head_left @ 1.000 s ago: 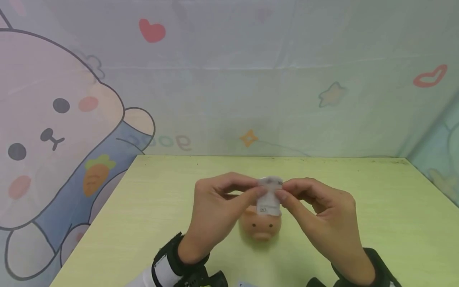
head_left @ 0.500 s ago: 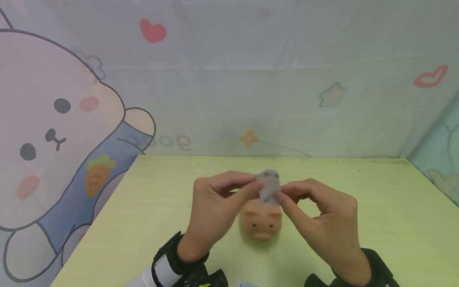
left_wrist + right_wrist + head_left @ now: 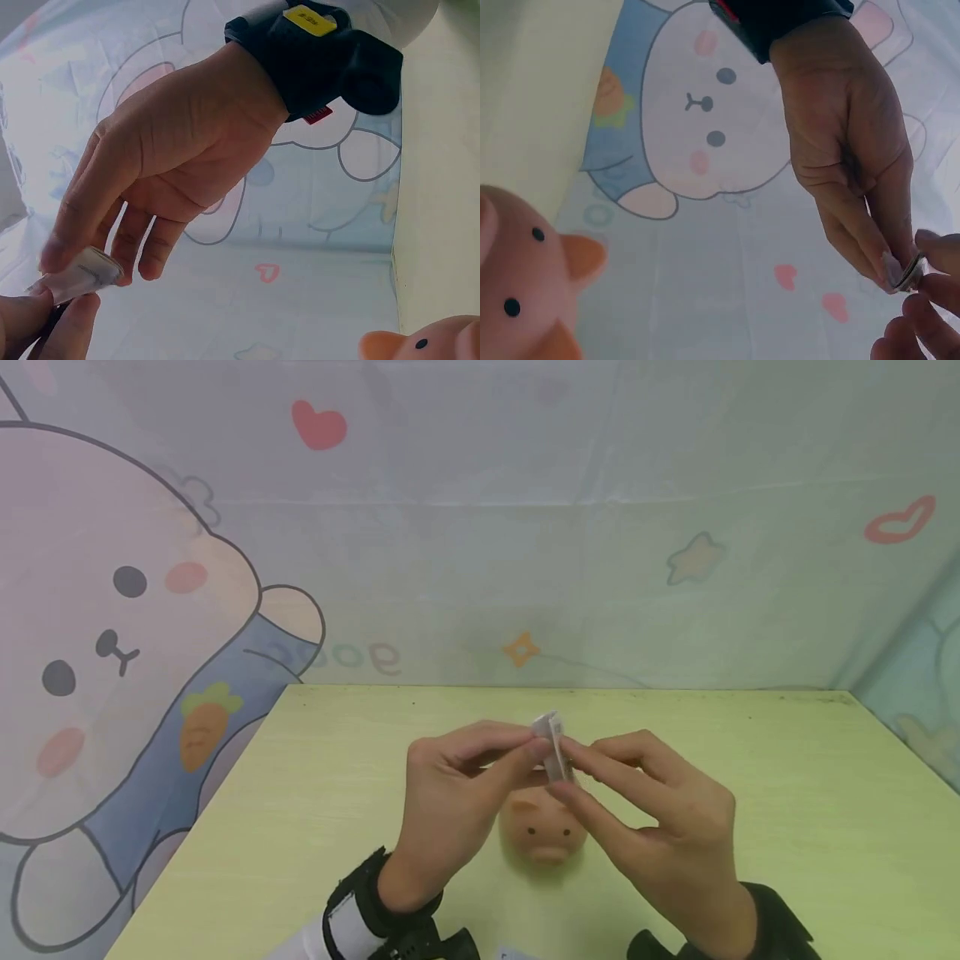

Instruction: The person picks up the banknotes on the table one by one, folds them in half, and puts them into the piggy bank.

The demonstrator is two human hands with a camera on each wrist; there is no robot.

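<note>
Both hands meet over the middle of the table and pinch a small folded banknote (image 3: 553, 748) between them. My left hand (image 3: 536, 748) pinches its left side with thumb and forefinger. From the other side my right hand (image 3: 564, 768) grips it with thumb and fingers. The note stands edge-on, a little above a peach pig-shaped money box (image 3: 543, 837) that faces me on the table. In the left wrist view the left hand (image 3: 75, 264) clamps the note (image 3: 94, 270), with the pig (image 3: 431, 341) low at the right. In the right wrist view the right hand (image 3: 895, 274) nips the note (image 3: 910, 268).
The pale green table (image 3: 787, 793) ends at a cloth backdrop with a cartoon rabbit (image 3: 112, 635) along the back and left. Its left edge runs diagonally near my left wrist. A small pale item (image 3: 512, 954) peeks in at the front edge.
The note, hanging flat with its "20" facing me a second ago, has been turned edge-on and raised slightly. My right fingers shifted left onto it, uncovering more of the pig.
</note>
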